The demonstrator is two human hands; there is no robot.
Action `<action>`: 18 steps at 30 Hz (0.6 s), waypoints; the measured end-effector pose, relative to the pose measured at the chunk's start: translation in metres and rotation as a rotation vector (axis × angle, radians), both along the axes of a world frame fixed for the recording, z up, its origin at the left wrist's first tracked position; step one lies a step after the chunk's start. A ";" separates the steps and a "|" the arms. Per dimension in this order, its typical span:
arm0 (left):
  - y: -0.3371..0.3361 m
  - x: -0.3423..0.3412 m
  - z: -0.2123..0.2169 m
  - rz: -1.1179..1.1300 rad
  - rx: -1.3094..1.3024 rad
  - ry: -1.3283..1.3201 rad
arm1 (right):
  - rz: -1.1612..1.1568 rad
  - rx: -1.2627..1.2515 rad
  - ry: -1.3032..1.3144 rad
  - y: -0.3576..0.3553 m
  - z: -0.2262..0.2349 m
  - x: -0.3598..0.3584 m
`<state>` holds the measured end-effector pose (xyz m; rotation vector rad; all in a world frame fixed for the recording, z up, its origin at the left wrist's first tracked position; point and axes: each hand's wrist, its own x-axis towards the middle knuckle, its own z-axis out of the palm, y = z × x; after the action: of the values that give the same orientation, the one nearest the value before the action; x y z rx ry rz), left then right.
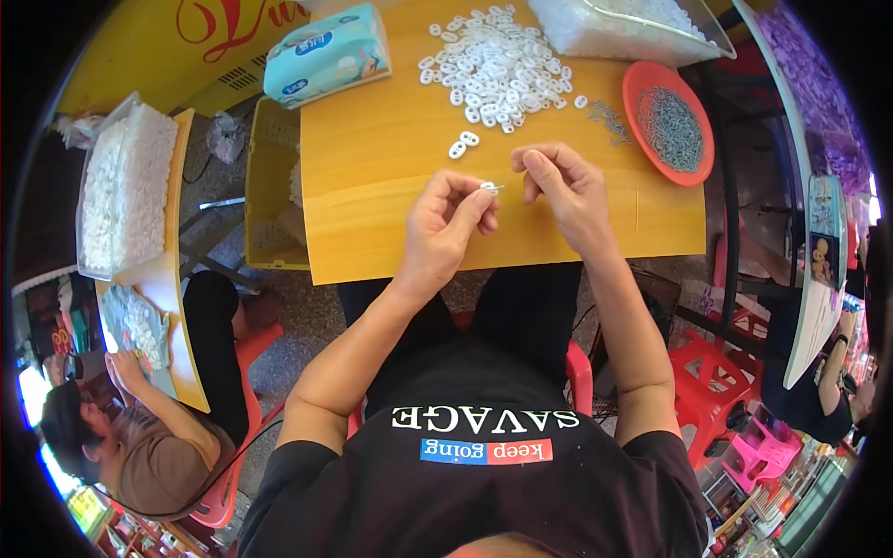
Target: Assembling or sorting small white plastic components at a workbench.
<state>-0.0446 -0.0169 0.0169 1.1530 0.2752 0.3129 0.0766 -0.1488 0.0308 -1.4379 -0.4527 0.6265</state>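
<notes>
My left hand (445, 226) pinches a small white plastic ring piece (487, 186) between thumb and forefinger above the yellow table (372, 186). A thin metal pin sticks out of the piece toward my right hand (558, 191), whose fingers are curled close beside it; whether they grip the pin I cannot tell. Two loose white pieces (463, 143) lie just beyond my hands. Farther back lies a heap of several white ring pieces (498, 65). A red plate (699, 169) with small grey metal pins in it stands to the right.
A tissue pack (327, 54) lies at the table's far left, a clear bag of white pieces (633, 28) at the far right. A yellow crate (270, 186) stands left of the table. Another person (139, 437) works at the neighbouring table on the left. Red stools (716, 381) stand at the right.
</notes>
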 end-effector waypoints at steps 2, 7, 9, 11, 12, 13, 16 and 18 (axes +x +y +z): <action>0.006 -0.011 0.000 0.028 0.023 0.022 | -0.023 -0.113 -0.148 0.008 -0.003 0.008; 0.013 -0.017 -0.007 0.064 0.031 0.023 | 0.031 -0.251 -1.067 0.042 -0.013 0.010; 0.012 -0.017 -0.007 0.063 0.017 0.023 | 0.049 -0.317 -1.082 0.045 -0.018 0.015; 0.012 -0.015 -0.008 0.062 0.004 0.021 | 0.069 -0.384 -1.095 0.047 -0.018 0.015; 0.012 -0.015 -0.008 0.060 -0.009 0.020 | 0.073 -0.413 -1.113 0.046 -0.018 0.015; 0.012 -0.013 -0.008 0.061 -0.010 0.020 | 0.076 -0.444 -1.131 0.046 -0.017 0.015; 0.014 -0.010 -0.010 0.060 -0.029 0.015 | 0.088 -0.472 -1.113 0.040 -0.007 0.008; 0.014 -0.006 -0.011 0.055 -0.047 0.012 | 0.123 -0.475 -1.119 0.032 -0.007 0.011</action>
<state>-0.0507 -0.0027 0.0063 1.1032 0.3240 0.3464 0.0871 -0.1168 0.0235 -2.1646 -1.3301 -0.0620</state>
